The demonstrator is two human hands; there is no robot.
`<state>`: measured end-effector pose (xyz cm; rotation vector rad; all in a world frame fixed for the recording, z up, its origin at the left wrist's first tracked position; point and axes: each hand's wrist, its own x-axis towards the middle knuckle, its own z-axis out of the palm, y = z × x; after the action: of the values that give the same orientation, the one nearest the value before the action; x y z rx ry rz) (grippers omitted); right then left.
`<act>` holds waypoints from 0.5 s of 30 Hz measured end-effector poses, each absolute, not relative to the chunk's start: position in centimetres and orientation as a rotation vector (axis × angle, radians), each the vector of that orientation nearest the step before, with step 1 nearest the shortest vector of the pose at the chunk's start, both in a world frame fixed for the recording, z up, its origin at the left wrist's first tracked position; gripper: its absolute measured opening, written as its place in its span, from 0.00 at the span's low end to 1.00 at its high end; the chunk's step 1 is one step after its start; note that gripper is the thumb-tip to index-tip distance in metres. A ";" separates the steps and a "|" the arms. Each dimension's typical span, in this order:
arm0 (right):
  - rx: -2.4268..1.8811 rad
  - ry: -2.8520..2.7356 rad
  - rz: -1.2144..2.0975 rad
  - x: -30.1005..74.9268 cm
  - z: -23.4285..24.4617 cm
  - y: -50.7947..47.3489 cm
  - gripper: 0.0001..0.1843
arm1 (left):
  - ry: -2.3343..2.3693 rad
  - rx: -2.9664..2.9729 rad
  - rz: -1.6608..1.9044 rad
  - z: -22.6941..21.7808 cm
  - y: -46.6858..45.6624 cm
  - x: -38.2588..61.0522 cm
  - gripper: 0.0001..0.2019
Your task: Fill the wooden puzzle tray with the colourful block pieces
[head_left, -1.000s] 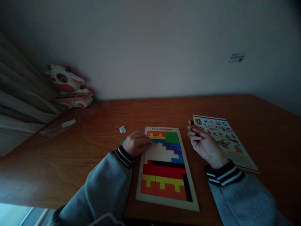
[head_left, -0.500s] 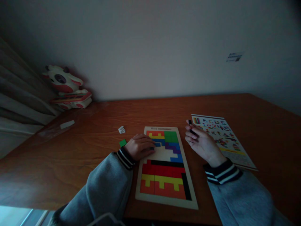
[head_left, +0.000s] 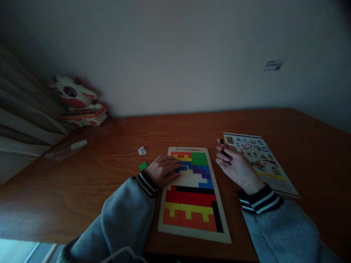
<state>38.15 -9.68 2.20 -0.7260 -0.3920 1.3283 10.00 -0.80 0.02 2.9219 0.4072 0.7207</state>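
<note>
A wooden puzzle board (head_left: 227,233) lies on the table, with coloured block pieces filling most of it and a bare patch of pale wood near the middle. My left hand (head_left: 163,171) rests palm down over the board's left side, its fingers stretched out and the thumb apart. Whatever is under that palm is hidden. Right of the board, my right hand (head_left: 237,164) is raised with curled fingers around a black puzzle piece (head_left: 222,142), whose lower part the fingers partly cover. By my left wrist lies a green piece (head_left: 143,166).
A printed sheet of pattern pictures (head_left: 270,160) lies partly behind my right hand. Small white strips (head_left: 142,150) sit beyond the green piece. A cow-shaped toy keyboard (head_left: 82,109) stands at the back left, near a curtain (head_left: 22,106). Clear plastic (head_left: 63,151) lies left.
My left fingers and thumb have spread apart, and the dark bit that showed between them is out of sight. My right hand stays nearly still, holding the black piece.
</note>
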 end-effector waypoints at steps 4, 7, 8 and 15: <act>-0.731 -0.394 1.324 38.0 2.4 -9.7 0.10 | 0.431 2.926 0.762 0.0 -0.8 10.0 0.15; -0.755 -0.420 1.310 37.9 2.5 -9.7 0.09 | 0.438 2.928 0.750 0.2 -0.8 9.9 0.15; -0.764 -0.428 1.305 37.9 2.5 -9.7 0.08 | 0.435 2.930 0.753 0.3 -0.8 9.9 0.15; -0.762 -0.426 1.300 38.1 2.1 -9.6 0.10 | 0.234 2.933 0.804 0.5 -0.9 10.1 0.11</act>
<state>38.05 -9.64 2.10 -0.7617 -0.4263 1.3003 10.10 -0.86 0.47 2.9332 0.2336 0.8036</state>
